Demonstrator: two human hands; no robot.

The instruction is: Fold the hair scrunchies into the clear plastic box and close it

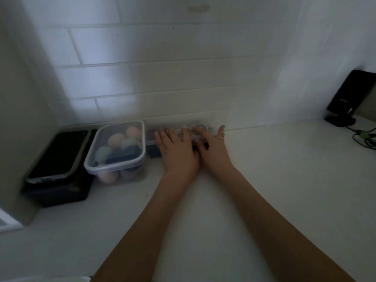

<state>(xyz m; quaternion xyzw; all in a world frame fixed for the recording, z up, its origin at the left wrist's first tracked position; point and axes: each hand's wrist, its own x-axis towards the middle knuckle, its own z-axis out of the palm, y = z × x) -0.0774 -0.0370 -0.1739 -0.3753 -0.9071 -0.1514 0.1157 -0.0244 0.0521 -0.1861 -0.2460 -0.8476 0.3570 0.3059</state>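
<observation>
The clear plastic box (151, 137) stands against the tiled wall, mostly hidden under my hands. Dark and reddish scrunchies show through its left end, and a crumpled pale scrunchie (200, 126) shows at its far edge by my fingertips. My left hand (176, 148) lies flat on top of the box with its fingers spread. My right hand (212, 148), with a ring on one finger, lies flat beside it, and its thumb reaches down the box's front. The picture is blurred, and I cannot tell whether the lid is fully seated.
To the left stands a second, lidded clear box (116, 148) of coloured round sponges. Further left, a phone (59, 153) lies on a black bin (59, 190). A black device (350, 94) with cables (364, 137) stands at the far right on the white counter (284, 180).
</observation>
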